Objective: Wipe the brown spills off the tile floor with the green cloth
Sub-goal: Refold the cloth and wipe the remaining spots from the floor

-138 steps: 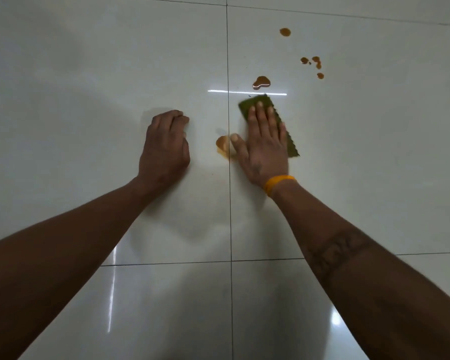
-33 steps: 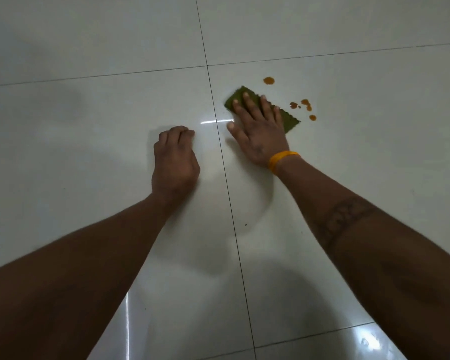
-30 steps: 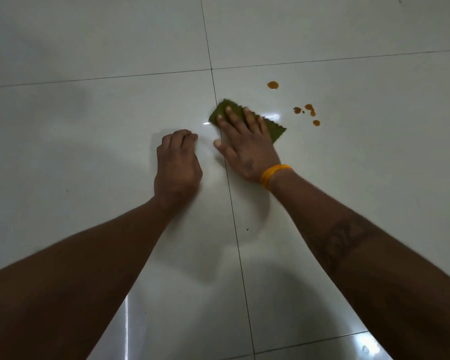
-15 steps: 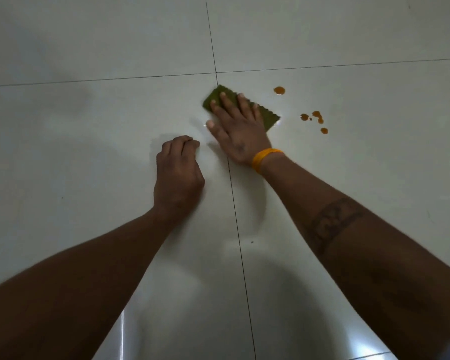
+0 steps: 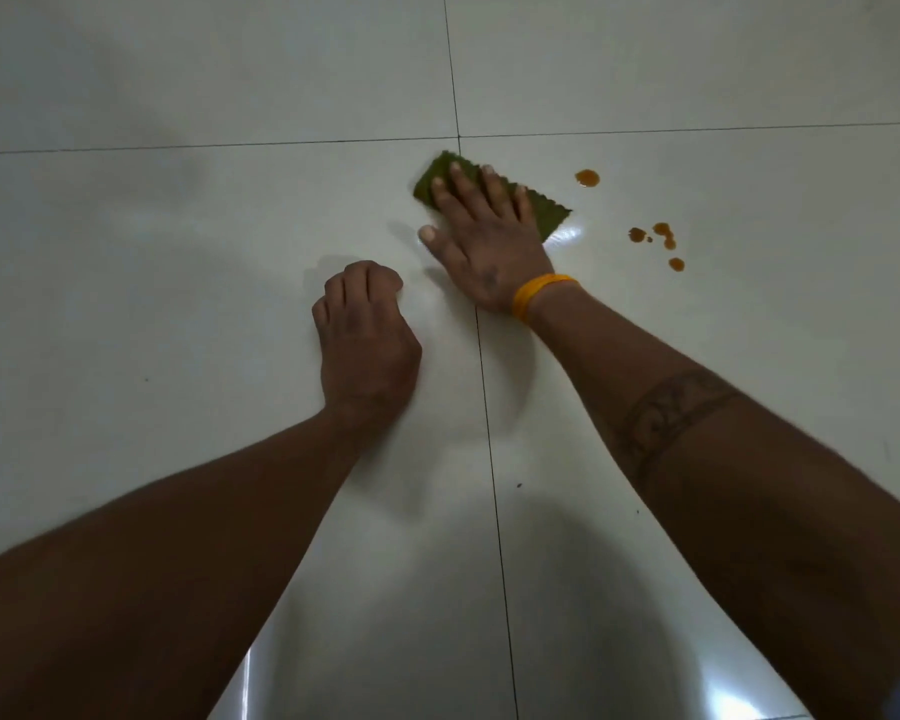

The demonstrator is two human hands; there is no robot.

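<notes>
The green cloth (image 5: 440,179) is pressed flat to the tile floor (image 5: 178,252) under the right hand (image 5: 487,246), whose fingers are laid out straight across it (the thumb rests on bare tile beside the cloth). The cloth lies just right of a grout line, near where two lines cross. The left hand (image 5: 367,337) is propped on the floor close by, fingers curled under with nothing held. Brown spills (image 5: 655,239) are seen to the right of the cloth, apart from it: one round drop farther off and a small cluster nearer. An orange wristband (image 5: 536,293) is worn on the right wrist.
</notes>
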